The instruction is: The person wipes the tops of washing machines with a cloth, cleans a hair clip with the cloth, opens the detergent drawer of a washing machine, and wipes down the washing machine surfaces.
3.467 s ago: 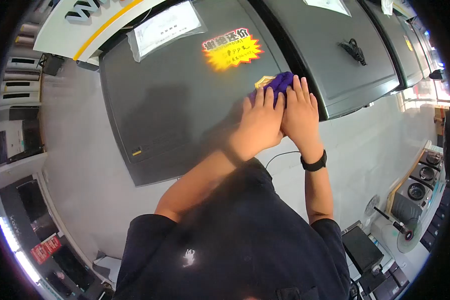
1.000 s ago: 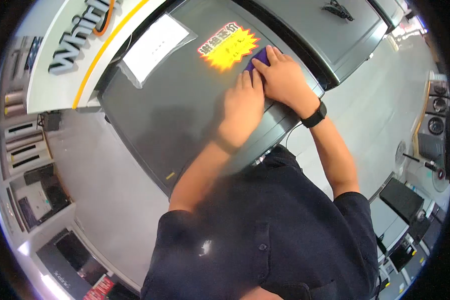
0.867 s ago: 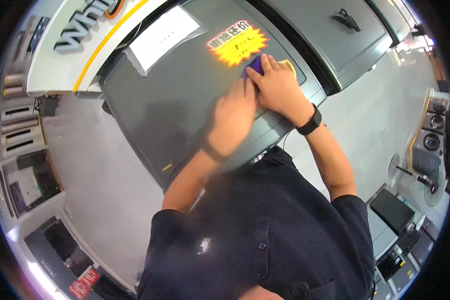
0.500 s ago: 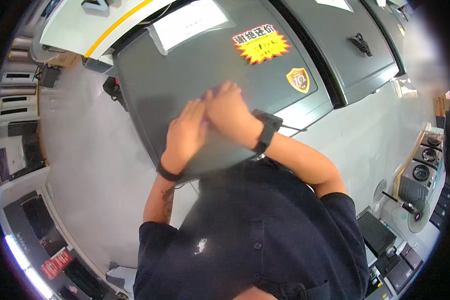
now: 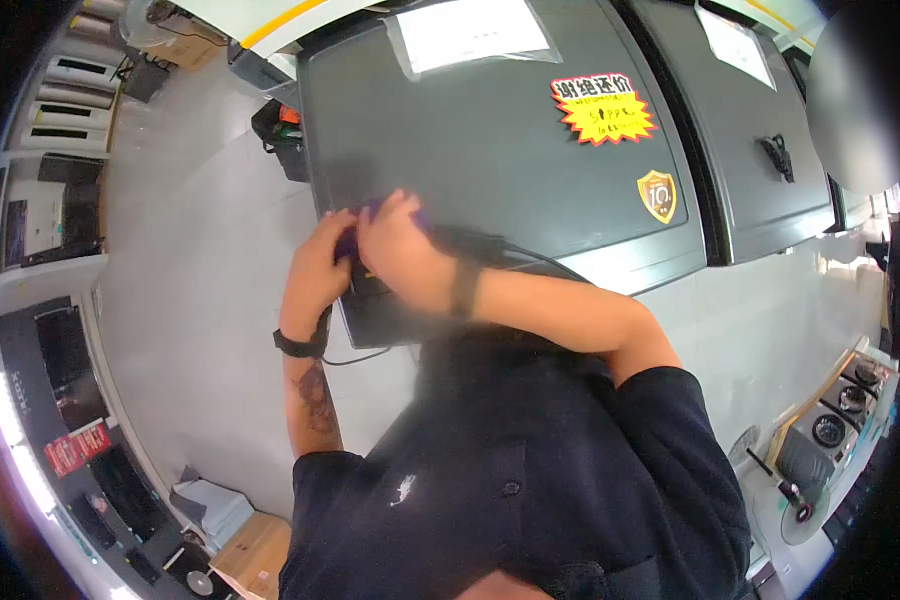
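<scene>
My left hand [image 5: 315,270] is at the left front edge of a dark grey appliance top [image 5: 470,150], its fingers closed on a dark purple cloth [image 5: 346,246]. Right beside it, my right hand [image 5: 402,252] presses down on the same cloth, with more purple showing behind its fingers. Most of the cloth is hidden under the hands, which are slightly blurred. Each wrist wears a black band, and a thin dark cable runs from near each one.
A yellow price sign [image 5: 605,108], a gold shield sticker [image 5: 657,196] and a sleeved paper [image 5: 475,35] are on the top. A second dark appliance [image 5: 725,130] with a black cable bundle [image 5: 776,158] stands to the right. A black bag [image 5: 285,140] sits left of it.
Both hands have moved left across the top with the purple cloth, from its middle to its left front edge. The view has shifted, so the appliance appears farther right.
</scene>
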`<state>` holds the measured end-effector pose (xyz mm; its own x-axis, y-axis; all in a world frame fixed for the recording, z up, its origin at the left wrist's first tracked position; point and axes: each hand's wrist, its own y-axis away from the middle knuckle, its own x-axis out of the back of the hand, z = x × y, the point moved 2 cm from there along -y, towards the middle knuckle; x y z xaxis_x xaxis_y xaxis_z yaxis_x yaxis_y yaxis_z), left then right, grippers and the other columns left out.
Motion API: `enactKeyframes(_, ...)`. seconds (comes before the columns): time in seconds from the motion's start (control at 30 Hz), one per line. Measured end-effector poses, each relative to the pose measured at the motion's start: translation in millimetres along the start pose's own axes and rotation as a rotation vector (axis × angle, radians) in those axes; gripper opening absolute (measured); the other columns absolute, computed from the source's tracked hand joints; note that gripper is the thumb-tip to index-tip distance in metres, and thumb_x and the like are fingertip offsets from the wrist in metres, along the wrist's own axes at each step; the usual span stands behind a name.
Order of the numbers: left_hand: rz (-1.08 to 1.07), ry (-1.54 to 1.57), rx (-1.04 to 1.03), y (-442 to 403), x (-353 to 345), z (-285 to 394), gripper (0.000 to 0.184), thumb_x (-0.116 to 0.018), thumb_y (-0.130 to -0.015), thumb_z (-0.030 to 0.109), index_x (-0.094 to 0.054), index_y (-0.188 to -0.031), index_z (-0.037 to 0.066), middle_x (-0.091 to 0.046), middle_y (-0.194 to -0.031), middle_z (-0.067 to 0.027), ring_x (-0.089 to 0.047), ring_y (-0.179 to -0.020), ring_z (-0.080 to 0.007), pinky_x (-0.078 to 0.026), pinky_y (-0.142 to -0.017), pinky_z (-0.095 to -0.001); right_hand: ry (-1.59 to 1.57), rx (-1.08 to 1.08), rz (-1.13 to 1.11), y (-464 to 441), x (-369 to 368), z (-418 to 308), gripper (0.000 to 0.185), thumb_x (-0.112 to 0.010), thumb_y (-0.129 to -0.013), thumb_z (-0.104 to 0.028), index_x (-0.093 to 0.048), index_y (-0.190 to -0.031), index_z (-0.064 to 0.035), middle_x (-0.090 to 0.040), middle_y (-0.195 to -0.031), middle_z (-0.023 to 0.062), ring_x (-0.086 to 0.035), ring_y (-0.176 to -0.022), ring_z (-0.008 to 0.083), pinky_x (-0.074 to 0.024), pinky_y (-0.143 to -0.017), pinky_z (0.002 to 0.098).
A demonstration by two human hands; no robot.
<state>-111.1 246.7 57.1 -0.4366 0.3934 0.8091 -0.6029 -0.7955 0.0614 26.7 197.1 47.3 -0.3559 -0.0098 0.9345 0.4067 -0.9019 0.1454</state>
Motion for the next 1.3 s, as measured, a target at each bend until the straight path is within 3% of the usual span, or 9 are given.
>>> enactKeyframes(0.07,0.007,-0.072,-0.068,2.7,-6.5,6.4,0.051,-0.057,-0.078,-0.004,-0.056,-0.127,0.008,-0.058,-0.134,-0.0202,-0.053,-0.126,-0.0410,-0.046,-0.103,-0.0462,-0.124,-0.029,-0.042,3.1,-13.2,-0.1,0.070,-0.065,-0.081,-0.035,-0.052,-0.132,0.0121,-0.055,-0.130,0.0350,-0.061,-0.110,0.0519,-0.0514,-0.079,0.0578)
enactKeyframes(0.27,-0.114,-0.546,-0.092,29.2,-52.8,63.3,0.049,-0.067,-0.080,0.013,-0.057,-0.128,0.009,-0.051,-0.144,-0.0166,-0.044,-0.138,-0.0346,-0.048,-0.098,-0.0486,-0.123,-0.024,-0.049,62.8,-7.4,-1.1,0.061,-0.056,-0.088,-0.026,-0.050,-0.138,0.0087,-0.059,-0.125,0.0355,-0.061,-0.108,0.0550,-0.0515,-0.083,0.0636)
enactKeyframes(0.4,-0.034,-0.588,-0.024,25.4,-57.0,74.3,0.048,-0.071,-0.077,0.017,-0.060,-0.123,0.012,-0.052,-0.139,-0.0081,-0.047,-0.130,-0.0311,-0.050,-0.091,-0.0478,-0.023,-0.005,-0.079,62.4,-5.7,2.8,0.060,-0.063,-0.083,-0.025,-0.055,-0.133,0.0080,-0.059,-0.127,0.0320,-0.061,-0.108,0.0547,-0.0550,-0.075,0.0620)
enactKeyframes(0.5,0.030,-0.524,-0.052,6.6,-45.1,55.1,0.046,-0.076,-0.073,0.021,-0.064,-0.117,0.015,-0.057,-0.123,-0.0009,-0.052,-0.111,-0.0279,-0.050,-0.086,-0.0472,0.019,0.008,0.016,54.8,5.4,15.9,0.040,-0.062,-0.080,-0.022,-0.069,-0.110,0.0028,-0.068,-0.094,0.0192,-0.067,-0.091,0.0378,-0.0509,-0.065,0.0483)
enactKeyframes(0.63,0.025,-0.542,-0.170,-34.7,-22.0,33.1,0.028,-0.066,-0.081,0.019,-0.065,-0.109,0.018,-0.060,-0.119,0.0033,-0.054,-0.111,-0.0247,-0.047,-0.085,-0.0457,-0.154,-0.044,-0.184,5.5,5.2,20.6,0.023,-0.075,-0.063,-0.024,-0.073,-0.080,-0.0096,-0.065,-0.079,0.0074,-0.065,-0.072,0.0237,-0.0486,-0.055,0.0396)
enactKeyframes(0.73,0.094,-0.460,-0.270,-69.7,-14.4,-1.3,0.027,-0.066,-0.081,0.022,-0.065,-0.107,0.019,-0.062,-0.120,0.0028,-0.055,-0.113,-0.0239,-0.047,-0.086,-0.0469,-0.218,0.110,-0.553,-52.2,2.5,29.5,0.044,-0.079,-0.073,-0.030,-0.072,-0.108,-0.0050,-0.073,-0.096,0.0190,-0.072,-0.079,0.0384,-0.0548,-0.067,0.0546)
enactKeyframes(0.8,0.046,-0.507,-0.350,-94.5,-3.3,-13.0,0.030,-0.069,-0.077,0.024,-0.066,-0.106,0.017,-0.063,-0.122,0.0013,-0.055,-0.115,-0.0245,-0.048,-0.087,-0.0449,-0.220,0.006,-0.398,-68.5,-14.0,34.6,0.022,-0.080,-0.059,-0.020,-0.075,-0.080,-0.0175,-0.067,-0.078,-0.0018,-0.067,-0.070,0.0199,-0.0487,-0.054,0.0386)
enactKeyframes(1.07,0.048,-0.235,-0.669,-195.3,35.8,-54.9,0.022,-0.069,-0.076,0.021,-0.068,-0.096,0.012,-0.069,-0.111,-0.0040,-0.061,-0.107,-0.0294,-0.050,-0.086,-0.0399,-0.150,-0.181,-0.295,-144.8,-3.3,72.7,0.025,-0.081,-0.062,-0.018,-0.076,-0.087,-0.0190,-0.070,-0.083,-0.0074,-0.068,-0.071,0.0149,-0.0487,-0.057,0.0379)
enactKeyframes(1.3,0.091,-0.122,-0.613,-272.2,47.9,-105.7,0.031,-0.059,-0.084,0.011,-0.067,-0.114,0.007,-0.066,-0.115,-0.0137,-0.059,-0.112,-0.0325,-0.048,-0.097,-0.0385,-0.306,-0.417,-0.047,-215.8,-28.1,119.0,0.017,-0.066,-0.081,-0.019,-0.077,-0.095,-0.0168,-0.074,-0.092,-0.0010,-0.072,-0.081,0.0190,-0.0524,-0.057,0.0394)
